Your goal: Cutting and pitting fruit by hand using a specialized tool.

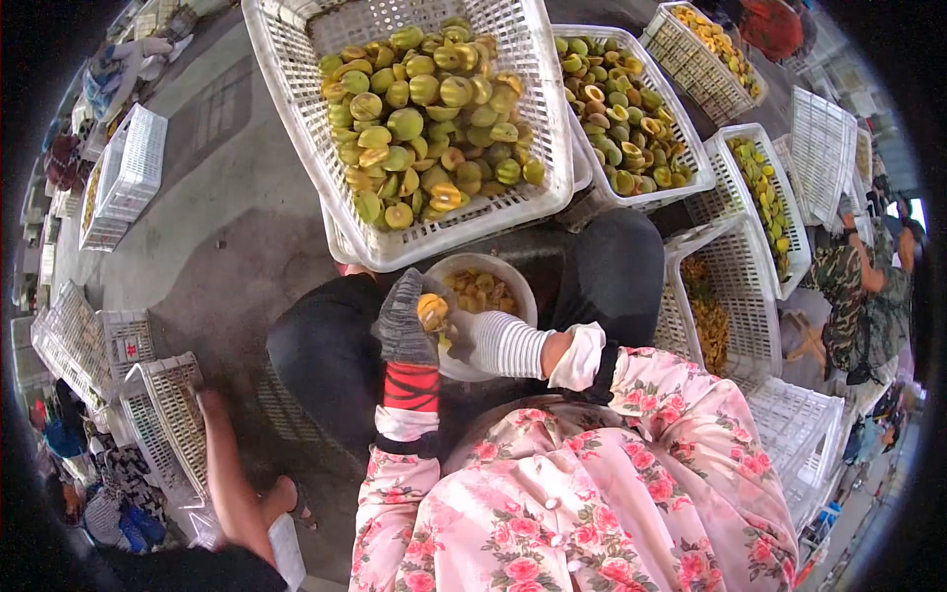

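My left hand (408,317), in a dark grey knit glove, holds a piece of orange-yellow fruit (432,311) between thumb and fingers. Close against that fruit is my right hand (500,342), in a striped glove with grey, blurred fingertips; whether it grips anything I cannot tell. Both hands are over a round whitish bucket (527,296) between my knees, with yellowish fruit pieces (481,290) inside. Just beyond, a large white plastic crate (296,140) sits tilted towards me on another crate. It holds a heap of green-yellow fruits (425,126), many cut open.
A second crate (699,177) of cut fruit stands at the front right. More crates flank me, one with yellow-brown scraps (706,314). At lower left, a person's bare arm (233,473) extends near stacked crates (174,414). Another person in camouflage clothing (840,300) sits at right.
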`<action>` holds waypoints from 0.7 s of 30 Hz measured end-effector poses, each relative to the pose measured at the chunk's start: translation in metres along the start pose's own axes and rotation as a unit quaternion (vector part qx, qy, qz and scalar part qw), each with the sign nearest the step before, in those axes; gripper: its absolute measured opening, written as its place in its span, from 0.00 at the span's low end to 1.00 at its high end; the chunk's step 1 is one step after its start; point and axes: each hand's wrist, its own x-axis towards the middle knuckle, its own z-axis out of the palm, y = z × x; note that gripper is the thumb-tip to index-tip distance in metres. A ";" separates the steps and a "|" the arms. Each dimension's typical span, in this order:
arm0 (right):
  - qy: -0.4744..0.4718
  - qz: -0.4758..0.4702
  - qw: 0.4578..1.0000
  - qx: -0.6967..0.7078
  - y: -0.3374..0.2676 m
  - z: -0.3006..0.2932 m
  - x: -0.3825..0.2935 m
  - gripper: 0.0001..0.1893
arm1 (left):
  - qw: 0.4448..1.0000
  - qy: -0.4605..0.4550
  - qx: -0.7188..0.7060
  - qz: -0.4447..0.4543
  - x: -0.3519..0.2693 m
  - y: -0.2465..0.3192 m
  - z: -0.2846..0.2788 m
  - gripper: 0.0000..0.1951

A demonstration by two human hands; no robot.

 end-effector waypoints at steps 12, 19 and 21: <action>-0.128 0.143 0.926 0.326 -0.078 -0.093 -0.011 0.09 | 0.992 -0.107 0.064 0.029 -0.005 0.005 -0.011 0.15; -0.036 0.071 0.983 0.165 -0.041 -0.037 -0.016 0.07 | 0.996 0.015 -0.073 -0.051 -0.008 0.003 0.006 0.15; -0.032 0.095 0.990 0.095 -0.047 -0.041 -0.016 0.08 | 0.995 0.028 -0.083 -0.039 -0.007 0.002 0.005 0.15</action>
